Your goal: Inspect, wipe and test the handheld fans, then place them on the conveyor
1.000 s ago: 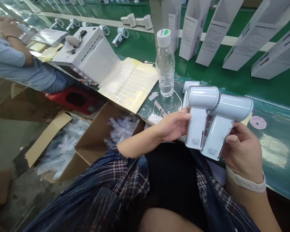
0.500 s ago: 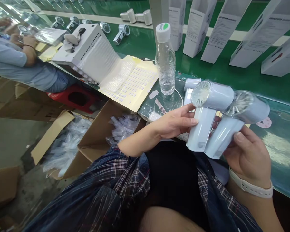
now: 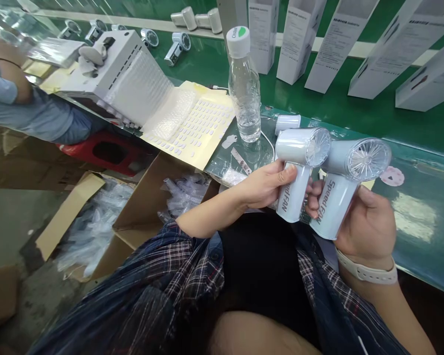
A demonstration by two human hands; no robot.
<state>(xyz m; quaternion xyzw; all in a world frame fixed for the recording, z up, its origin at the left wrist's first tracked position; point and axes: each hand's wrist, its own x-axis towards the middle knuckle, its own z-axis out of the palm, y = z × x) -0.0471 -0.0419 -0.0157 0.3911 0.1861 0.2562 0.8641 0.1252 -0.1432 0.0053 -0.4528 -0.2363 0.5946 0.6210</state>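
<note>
My left hand (image 3: 266, 185) grips one fan (image 3: 299, 167) | right hand (image 3: 366, 224) another fan (image 3: 346, 182) | water bottle (image 3: 244, 88), sticker sheet (image 3: 192, 123) just beyond

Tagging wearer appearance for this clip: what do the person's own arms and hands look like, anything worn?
Both hands are bare, no gloves. The left hand has a bare forearm, with a dark plaid sleeve bunched at the elbow. The right hand has a pale strap with small holes, a watch band, round the wrist. No rings visible.

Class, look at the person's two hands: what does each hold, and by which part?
The left hand holds one white handheld fan by its handle; the right hand holds a second fan, also by its handle.
</note>
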